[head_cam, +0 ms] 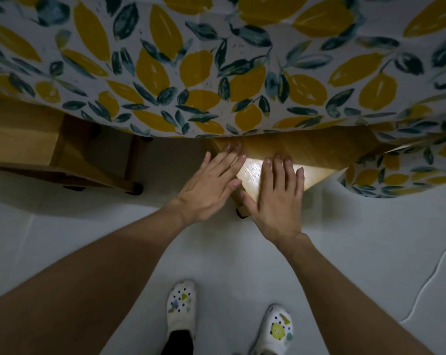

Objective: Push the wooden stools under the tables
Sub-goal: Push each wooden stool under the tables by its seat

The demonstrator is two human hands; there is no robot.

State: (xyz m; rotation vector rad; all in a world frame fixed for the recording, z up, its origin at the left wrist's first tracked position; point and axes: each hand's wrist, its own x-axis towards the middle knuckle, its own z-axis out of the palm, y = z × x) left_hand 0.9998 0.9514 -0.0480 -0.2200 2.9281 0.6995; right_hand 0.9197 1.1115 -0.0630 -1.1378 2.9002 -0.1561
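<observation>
1. Wooden stool point(316, 152) sat mostly under the counter point(216, 60), only its near seat corner showing past the hanging lemon-print cloth point(386, 172); a bright patch of light fell on that corner.
2. One stool leg point(242, 210) with a dark foot pad stood on the floor below the corner, between the two wrists.
3. Left hand point(211, 185) lay flat, grip open, fingers spread; fingertips point(232, 147) touched the seat's left edge right at the cloth hem.
4. Right hand point(278, 201) lay flat on the lit seat corner, grip open, palm down, holding nothing.
5. A second wooden stool point(22, 142) stood to the left, partly under the same counter, its legs on the floor.
6. Pale floor point(88, 239) ran beneath; two white clogs point(181, 306) with coloured charms pointed toward the counter at the bottom of view.
</observation>
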